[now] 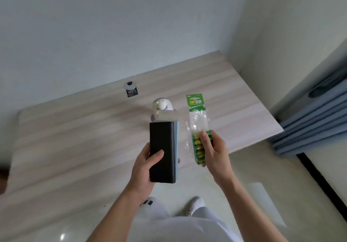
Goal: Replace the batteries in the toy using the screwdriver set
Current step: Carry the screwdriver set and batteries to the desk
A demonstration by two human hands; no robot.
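My left hand (148, 164) grips a long black box with a blue side, the screwdriver set (163, 151), held upright over the near edge of the wooden table (75, 138). My right hand (214, 149) holds a clear pack of green batteries (197, 129) with a green header card, lifted beside the box. A small white and purple plush toy (163, 107) lies on the table just beyond the box, partly hidden by it.
A small black and silver item (131, 89) sits near the table's far edge by the wall. Blue curtains (315, 121) hang at the right. Pale floor and my white shoe (195, 204) show below the table edge.
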